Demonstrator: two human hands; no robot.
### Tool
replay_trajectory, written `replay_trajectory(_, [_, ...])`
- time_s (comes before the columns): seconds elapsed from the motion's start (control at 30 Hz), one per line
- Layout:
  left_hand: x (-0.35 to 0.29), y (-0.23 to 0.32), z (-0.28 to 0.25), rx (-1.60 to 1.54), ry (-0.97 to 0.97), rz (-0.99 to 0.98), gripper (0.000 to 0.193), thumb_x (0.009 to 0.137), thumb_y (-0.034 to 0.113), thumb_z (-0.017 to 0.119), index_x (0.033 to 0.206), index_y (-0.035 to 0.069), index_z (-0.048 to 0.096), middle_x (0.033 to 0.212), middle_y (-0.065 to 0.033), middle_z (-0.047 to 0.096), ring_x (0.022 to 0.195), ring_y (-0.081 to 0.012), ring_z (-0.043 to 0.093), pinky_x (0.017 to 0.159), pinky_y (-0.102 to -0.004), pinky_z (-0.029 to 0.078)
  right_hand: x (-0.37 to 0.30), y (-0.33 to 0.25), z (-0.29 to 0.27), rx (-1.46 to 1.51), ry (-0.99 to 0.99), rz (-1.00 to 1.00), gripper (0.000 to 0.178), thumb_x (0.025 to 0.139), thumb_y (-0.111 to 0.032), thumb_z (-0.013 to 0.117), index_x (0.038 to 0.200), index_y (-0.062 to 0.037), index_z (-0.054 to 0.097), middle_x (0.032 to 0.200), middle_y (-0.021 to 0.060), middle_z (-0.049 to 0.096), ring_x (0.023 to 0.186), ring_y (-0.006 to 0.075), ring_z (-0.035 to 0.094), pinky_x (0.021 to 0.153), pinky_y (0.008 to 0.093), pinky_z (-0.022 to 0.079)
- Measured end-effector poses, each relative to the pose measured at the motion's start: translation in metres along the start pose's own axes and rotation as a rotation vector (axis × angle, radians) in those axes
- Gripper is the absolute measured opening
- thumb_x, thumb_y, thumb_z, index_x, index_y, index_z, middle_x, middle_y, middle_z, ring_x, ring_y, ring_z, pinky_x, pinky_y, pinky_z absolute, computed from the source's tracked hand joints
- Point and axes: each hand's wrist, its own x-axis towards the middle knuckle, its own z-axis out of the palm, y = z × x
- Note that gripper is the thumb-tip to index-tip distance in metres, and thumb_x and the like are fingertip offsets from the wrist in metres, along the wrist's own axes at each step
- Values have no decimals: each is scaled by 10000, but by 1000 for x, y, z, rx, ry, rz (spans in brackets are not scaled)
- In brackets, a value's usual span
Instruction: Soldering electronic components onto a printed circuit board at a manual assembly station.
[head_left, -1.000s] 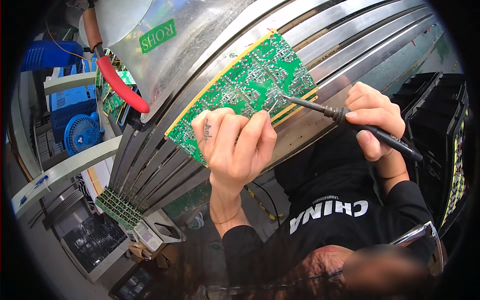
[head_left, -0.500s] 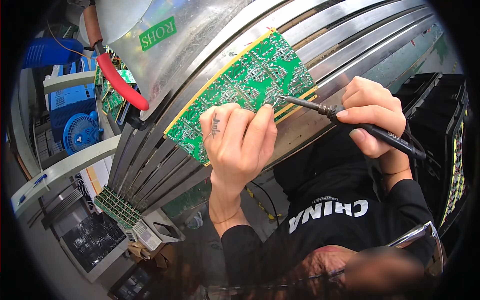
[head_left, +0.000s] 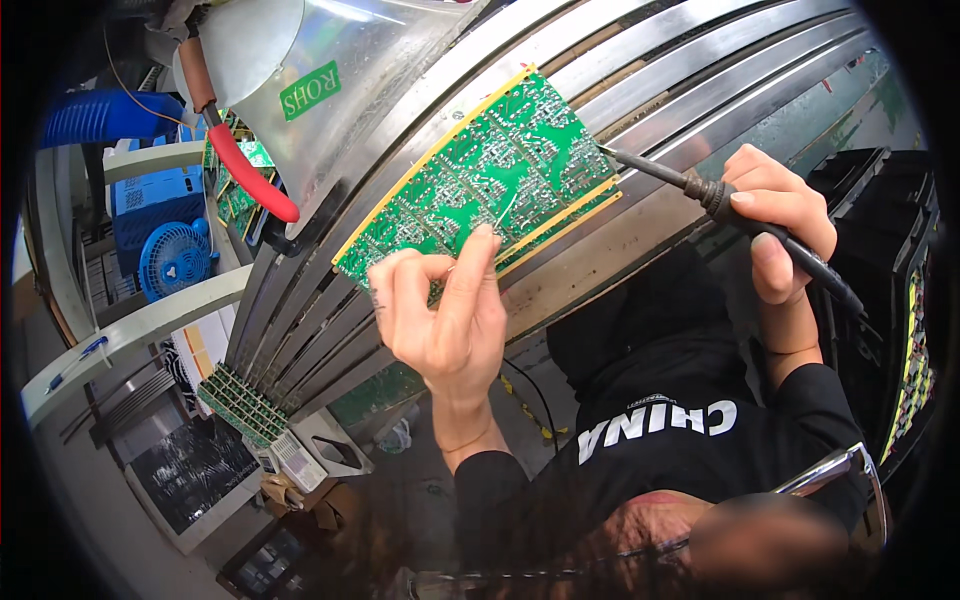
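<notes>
Circuit board [head_left: 490, 165] is laid on metal rails [head_left: 690, 75], its green, solder-dotted face turned up, its long sides edged in yellow. A thin silvery wire [head_left: 506, 212] is pinched over it between close-set fingertips of the left hand [head_left: 445, 310]. A soldering iron [head_left: 712, 195] is gripped by the curled right hand [head_left: 795, 210], its tip held just beside the board's right end.

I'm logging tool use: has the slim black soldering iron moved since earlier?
Yes: against the silver metal rails, the soldering iron moved up and right, tip now at the green circuit board's right edge.
</notes>
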Motion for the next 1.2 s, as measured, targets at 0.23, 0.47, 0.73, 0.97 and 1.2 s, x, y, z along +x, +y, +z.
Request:
replay_trajectory(0.23, [-12, 29, 35, -141, 40, -39, 209, 778, -4, 776, 950, 104, 730, 800, -8, 572, 738, -198, 547, 749, -348, 452, -6, 5, -10, 54, 7, 18, 270, 832, -121, 626, 1020, 39, 733, 827, 141, 678, 693, 239, 552, 665, 344, 477])
replay_trajectory(0.47, [-24, 42, 51, -73, 70, -73, 219, 765, 6, 762, 942, 129, 721, 803, 6, 571, 788, -200, 562, 851, -391, 431, -6, 7, -7, 87, -11, 43, 270, 823, -120, 635, 1015, 43, 734, 809, 136, 682, 690, 239, 559, 666, 344, 485])
replay_trajectory(0.73, [-23, 45, 57, -103, 117, -104, 220, 759, 23, 757, 937, 147, 721, 801, 19, 559, 823, -197, 563, 876, -404, 419, -4, 9, -7, 27, -5, 31, 264, 806, -110, 640, 1002, 38, 737, 801, 128, 684, 685, 240, 568, 664, 344, 497])
replay_trajectory(0.97, [-16, 47, 55, -84, 89, -110, 223, 757, 24, 760, 938, 148, 723, 802, 22, 552, 824, -197, 562, 880, -403, 421, -1, 9, -7, 14, -16, 32, 254, 799, -107, 639, 986, 37, 736, 798, 124, 682, 679, 240, 566, 660, 345, 497])
replay_trajectory(1.2, [-10, 46, 58, -70, 114, -79, 181, 760, 0, 741, 883, 130, 708, 762, 31, 553, 752, -192, 533, 846, -354, 412, 4, 10, -7, 9, -39, 38, 232, 781, -104, 651, 945, 33, 740, 794, 123, 678, 671, 238, 563, 653, 343, 493])
